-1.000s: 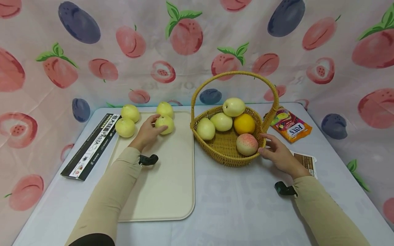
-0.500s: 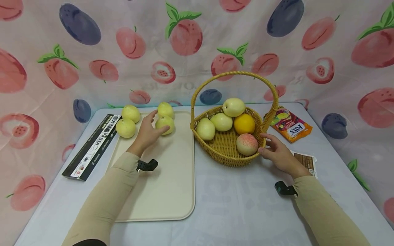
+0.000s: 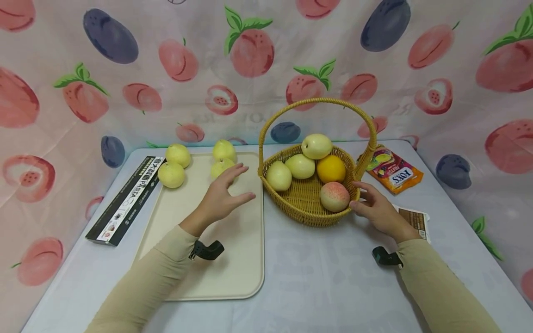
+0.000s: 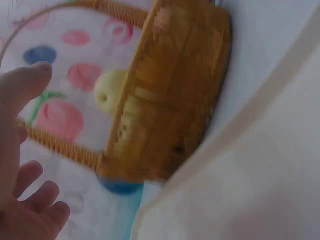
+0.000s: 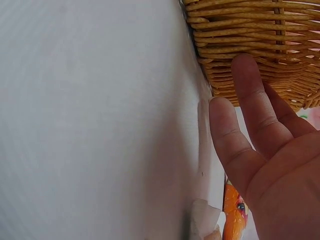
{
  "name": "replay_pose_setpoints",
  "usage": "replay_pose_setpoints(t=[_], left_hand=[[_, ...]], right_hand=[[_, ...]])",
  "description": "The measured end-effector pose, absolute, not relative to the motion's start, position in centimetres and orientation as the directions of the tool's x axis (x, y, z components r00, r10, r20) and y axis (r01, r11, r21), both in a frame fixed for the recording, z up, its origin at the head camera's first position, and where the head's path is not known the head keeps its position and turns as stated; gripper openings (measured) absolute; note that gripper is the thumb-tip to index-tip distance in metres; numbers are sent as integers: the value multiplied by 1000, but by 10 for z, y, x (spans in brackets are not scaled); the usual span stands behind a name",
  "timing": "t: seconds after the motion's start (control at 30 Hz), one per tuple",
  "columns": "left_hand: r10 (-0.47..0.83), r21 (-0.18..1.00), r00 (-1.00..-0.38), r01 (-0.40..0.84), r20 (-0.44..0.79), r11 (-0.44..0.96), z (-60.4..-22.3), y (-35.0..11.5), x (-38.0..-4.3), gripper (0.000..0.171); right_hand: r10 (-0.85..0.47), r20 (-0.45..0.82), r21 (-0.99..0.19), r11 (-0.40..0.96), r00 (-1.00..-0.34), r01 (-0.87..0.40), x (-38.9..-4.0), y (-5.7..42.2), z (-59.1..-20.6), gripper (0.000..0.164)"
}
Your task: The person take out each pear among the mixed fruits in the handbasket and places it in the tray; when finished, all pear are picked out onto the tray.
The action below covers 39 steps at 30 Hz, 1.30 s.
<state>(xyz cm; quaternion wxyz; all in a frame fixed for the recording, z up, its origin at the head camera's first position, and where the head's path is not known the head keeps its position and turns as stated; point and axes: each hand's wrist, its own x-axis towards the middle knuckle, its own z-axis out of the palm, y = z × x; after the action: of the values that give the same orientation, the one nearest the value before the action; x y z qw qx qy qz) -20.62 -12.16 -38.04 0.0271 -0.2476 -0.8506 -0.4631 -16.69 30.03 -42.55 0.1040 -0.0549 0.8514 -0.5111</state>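
The step in hand looks like a reach toward the golden-brown, arch-handled wicker basket (image 3: 308, 220), standing on the white-covered tabletop (image 3: 316, 273) at 3 o'clock from the left hand (image 3: 221, 202). That hand hangs above the cream rectangular tray (image 3: 235, 273), empty, fingers apart. The right hand (image 3: 381, 215), fingers outstretched, touches the basket's 4 o'clock side. The next move probably calls for clearing the rim while the right steadies.
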Motion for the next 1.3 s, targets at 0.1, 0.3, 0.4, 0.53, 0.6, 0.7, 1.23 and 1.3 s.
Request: replay_pose_setpoints(t=[0.1, 0.3, 0.4, 0.53, 0.6, 0.7, 1.23, 1.3], left_hand=[[456, 768, -839, 495, 298, 407, -377, -105, -199, 70], [520, 775, -809, 507, 275, 377, -374, -76, -199, 74], [529, 781, -808, 499, 261, 377, -373, -64, -200, 75], [539, 776, -801, 506, 261, 377, -369, -50, -202, 76], [541, 775, -802, 503, 254, 382, -368, -44, -206, 76], [539, 780, -809, 487, 233, 394, -368, -35, -211, 77], [499, 775, -845, 443, 192, 452, -379, -17, -242, 81], [496, 770, -844, 450, 203, 452, -382, -16, -246, 80]], right_hand=[[-201, -116, -881, 473, -973, 7, -167, 301, -425, 72], [-202, -113, -882, 471, -973, 5, -167, 300, -425, 72], [-205, -111, -882, 471, -972, 1, -167, 301, -426, 72], [-207, -100, -880, 475, -973, -10, -166, 301, -426, 71], [-207, -96, -881, 473, -974, -14, -166, 302, -426, 70], [-208, -91, -882, 471, -974, -19, -165, 302, -426, 69], [-208, -98, -884, 467, -973, -11, -166, 301, -425, 70], [-209, -100, -884, 467, -973, -10, -166, 300, -425, 70]])
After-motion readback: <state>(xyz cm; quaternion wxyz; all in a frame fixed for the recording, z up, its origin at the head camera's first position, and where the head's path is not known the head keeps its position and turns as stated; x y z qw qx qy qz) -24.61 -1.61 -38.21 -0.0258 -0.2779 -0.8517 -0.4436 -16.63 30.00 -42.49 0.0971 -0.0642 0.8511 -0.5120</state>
